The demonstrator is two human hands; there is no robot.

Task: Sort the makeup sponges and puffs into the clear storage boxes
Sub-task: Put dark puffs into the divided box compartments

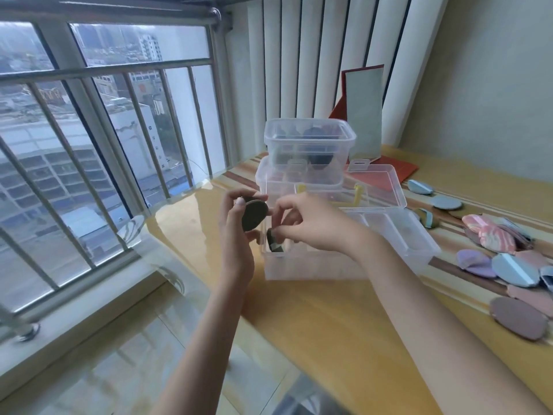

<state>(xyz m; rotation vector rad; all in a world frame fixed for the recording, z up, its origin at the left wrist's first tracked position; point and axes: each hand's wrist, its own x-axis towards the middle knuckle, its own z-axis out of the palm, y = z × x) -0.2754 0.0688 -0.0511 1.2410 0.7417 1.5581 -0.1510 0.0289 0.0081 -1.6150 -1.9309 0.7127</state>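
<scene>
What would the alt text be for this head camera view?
The left hand holds dark puffs while the right hand lowers another into a clear divided box; pastel puffs lie to its right.

A glossy yellow table (329, 324) with striped bands fills the lower right. On it sit a compartmented clear box (353, 259) at centre — lid open — stacked clear tubs (308, 154) behind, a red-framed mirror (365, 115) further back, and loose puffs (508, 265) along the right edge.
</scene>
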